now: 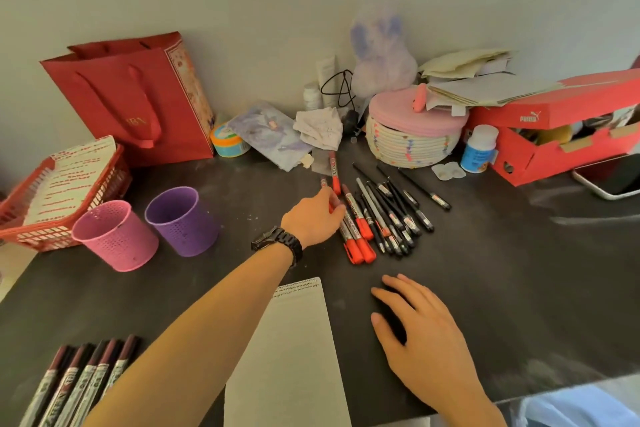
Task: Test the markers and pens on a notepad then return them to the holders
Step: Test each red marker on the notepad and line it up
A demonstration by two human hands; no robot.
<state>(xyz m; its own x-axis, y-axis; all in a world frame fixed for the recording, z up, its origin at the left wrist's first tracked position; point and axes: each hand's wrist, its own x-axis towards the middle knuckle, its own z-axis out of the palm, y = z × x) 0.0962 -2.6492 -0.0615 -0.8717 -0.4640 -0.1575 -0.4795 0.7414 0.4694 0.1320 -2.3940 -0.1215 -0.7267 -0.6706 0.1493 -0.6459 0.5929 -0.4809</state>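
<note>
Head view, dark desk against a pale wall. Legible writing: white "PUMA" logo on the red shoebox (554, 125), whose lid is propped open over mixed contents too dim to name; gold letters on the red gift bag (138, 97), not fully readable; marker barrel print is blurred. Pink holder (116, 236) and purple holder (181, 220) stand side by side at left, both showing only bare perforated walls inside. A red basket (24, 215) beside them holds a sheet with red writing. A woven basket (412, 142) carries a pink lid. Red markers (358, 236) and black pens (398, 211) lie fanned together at centre. Left hand (313, 218), with a wristwatch, reaches onto the red markers, fingers curled over one; whether it is gripped cannot be told. Right hand (419, 333) lies flat on the desk, fingers spread, beside the notepad (294, 350). More markers (79, 381) lie in a row at lower left.
</note>
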